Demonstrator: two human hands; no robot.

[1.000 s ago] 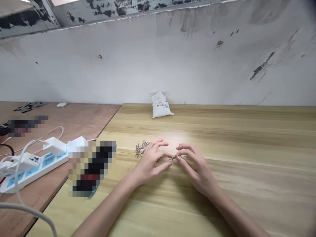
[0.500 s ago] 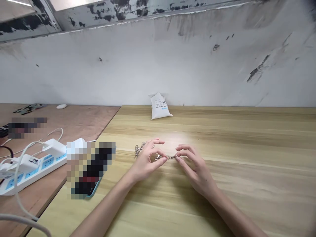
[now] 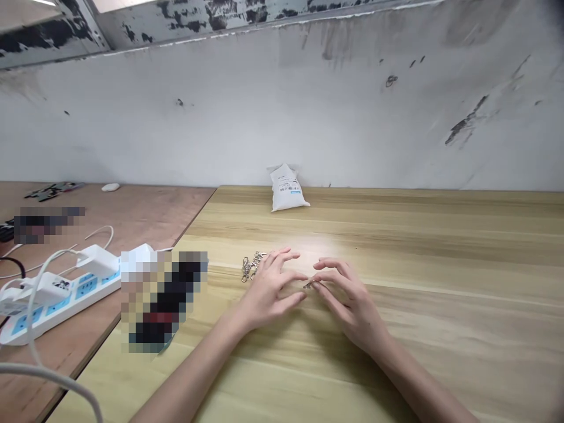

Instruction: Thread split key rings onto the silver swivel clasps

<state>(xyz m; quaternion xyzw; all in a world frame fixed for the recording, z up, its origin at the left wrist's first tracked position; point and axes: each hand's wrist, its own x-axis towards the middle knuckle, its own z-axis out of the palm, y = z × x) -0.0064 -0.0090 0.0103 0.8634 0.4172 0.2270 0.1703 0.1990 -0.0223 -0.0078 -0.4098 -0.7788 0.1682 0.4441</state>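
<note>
My right hand (image 3: 348,296) pinches a small silvery metal clasp (image 3: 307,285) between thumb and fingertips, low over the table. Close on its left is my left hand (image 3: 275,288), with thumb and index finger apart on either side of the clasp's free end; they look clear of it. Behind the left hand lies a small heap of metal clasps (image 3: 251,266), partly covered by its fingers. The clasp's fine details are too small to make out.
A white labelled packet (image 3: 288,189) lies near the wall on the wood-grain table (image 3: 418,252). To the left are a blurred-out dark object (image 3: 170,302), and a white power strip (image 3: 61,305) with chargers and cables on a brown table (image 3: 145,205).
My left thumb and index finger have parted and let go of the clasp's ring end. The left hand has shifted slightly right, while my right hand keeps its pinch.
</note>
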